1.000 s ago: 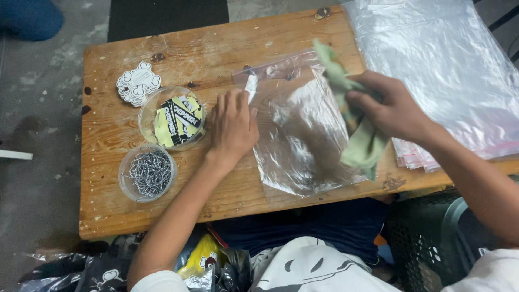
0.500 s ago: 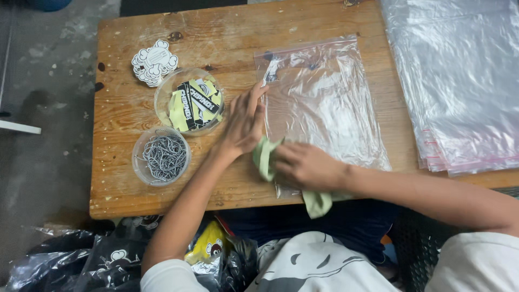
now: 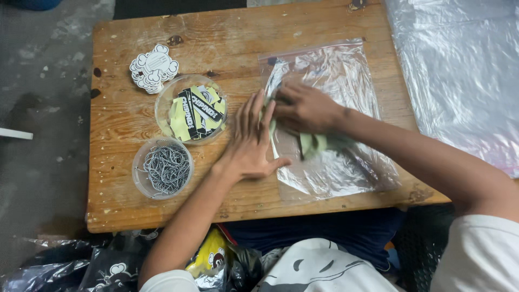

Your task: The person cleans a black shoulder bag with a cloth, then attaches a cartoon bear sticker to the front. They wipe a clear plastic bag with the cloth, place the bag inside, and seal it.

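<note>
The clear zip bag [image 3: 330, 124] lies flat on the wooden worktop [image 3: 130, 124], toward its right half, its sealed strip pointing at the far edge and its bottom reaching almost to the near edge. The left hand [image 3: 251, 140] is spread open, palm down, fingers flat, pinning the bag's left side against the wood. The right hand [image 3: 303, 108] is closed loosely over a pale green cloth [image 3: 316, 143] and presses it onto the plastic near the bag's upper left part; the cloth trails out under the wrist.

From where I stand, the thin film looks the likeliest to give trouble: it is already creased and shiny with wrinkles, and a hard push with the cloth could bunch it or drag it from under the open palm, since that hand covers only the edge. The bag's bottom sits so near the near edge that a pull that way could slide it off onto the lap.

Just left of the left wrist stand two open round tubs, one of printed tags [image 3: 192, 111] and one of ball chains [image 3: 165, 167]; a backward swing of that elbow could tip them. The stack of white die-cut stickers [image 3: 152, 67] near the far left corner seems safe. The pile of spare bags [image 3: 465, 70] at the right edge is close to the right forearm and could be shoved.
</note>
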